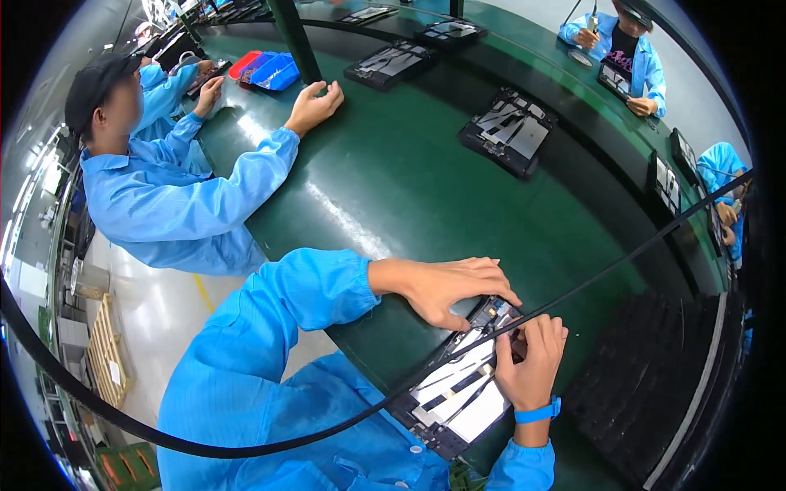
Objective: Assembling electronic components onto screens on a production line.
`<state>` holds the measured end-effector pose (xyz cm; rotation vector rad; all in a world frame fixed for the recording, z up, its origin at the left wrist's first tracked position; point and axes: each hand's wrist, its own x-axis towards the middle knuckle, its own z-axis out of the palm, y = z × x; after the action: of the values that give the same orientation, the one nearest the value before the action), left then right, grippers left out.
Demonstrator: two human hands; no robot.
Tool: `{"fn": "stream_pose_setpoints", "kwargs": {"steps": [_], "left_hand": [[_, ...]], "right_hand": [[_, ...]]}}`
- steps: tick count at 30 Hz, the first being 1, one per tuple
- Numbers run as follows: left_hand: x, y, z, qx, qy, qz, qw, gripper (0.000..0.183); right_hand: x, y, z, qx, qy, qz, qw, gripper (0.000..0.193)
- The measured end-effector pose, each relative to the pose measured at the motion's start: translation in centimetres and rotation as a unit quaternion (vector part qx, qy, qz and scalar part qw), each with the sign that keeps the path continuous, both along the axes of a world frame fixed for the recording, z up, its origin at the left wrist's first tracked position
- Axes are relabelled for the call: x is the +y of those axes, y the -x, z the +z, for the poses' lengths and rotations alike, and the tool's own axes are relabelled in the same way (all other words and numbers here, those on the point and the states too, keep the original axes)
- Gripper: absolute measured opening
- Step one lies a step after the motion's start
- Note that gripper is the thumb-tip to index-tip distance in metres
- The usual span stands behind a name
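Observation:
An opened tablet (470,407) lies tilted across the bench's near edge, with its white battery panels, black ribbon strips and circuit board exposed. My left hand (446,288) spans the tablet's far end, its thumb at the left edge and its fingers reaching over the far corner. At the tablet's right edge, my right hand (532,360) is closed, fingers curled and thumb bent inward beside the board. Something dark shows between those fingers, too hidden to name. A blue band (538,410) circles my right wrist.
A black cable (622,260) crosses the view above the tablet. Another opened tablet (509,131) lies on the green bench (393,172), with more farther back. Black ridged material (643,368) is at right. A co-worker's hand (315,106) rests at left near blue and red bins (274,72).

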<state>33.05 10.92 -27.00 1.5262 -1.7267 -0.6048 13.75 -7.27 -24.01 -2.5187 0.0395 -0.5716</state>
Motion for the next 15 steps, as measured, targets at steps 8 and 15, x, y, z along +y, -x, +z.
{"fn": "stream_pose_setpoints", "kwargs": {"steps": [8, 15], "left_hand": [[-1.0, 0.8, -0.4, -0.006, -0.003, -0.004, 1.000, 0.090], [-1.7, 1.4, -0.6, -0.008, -0.010, -0.011, 1.000, 0.092]], "right_hand": [[-1.7, 0.2, -2.1, -0.004, 0.011, 0.029, 1.000, 0.020], [-2.4, 1.0, -2.7, 0.034, -0.058, -0.002, 0.998, 0.017]]}}
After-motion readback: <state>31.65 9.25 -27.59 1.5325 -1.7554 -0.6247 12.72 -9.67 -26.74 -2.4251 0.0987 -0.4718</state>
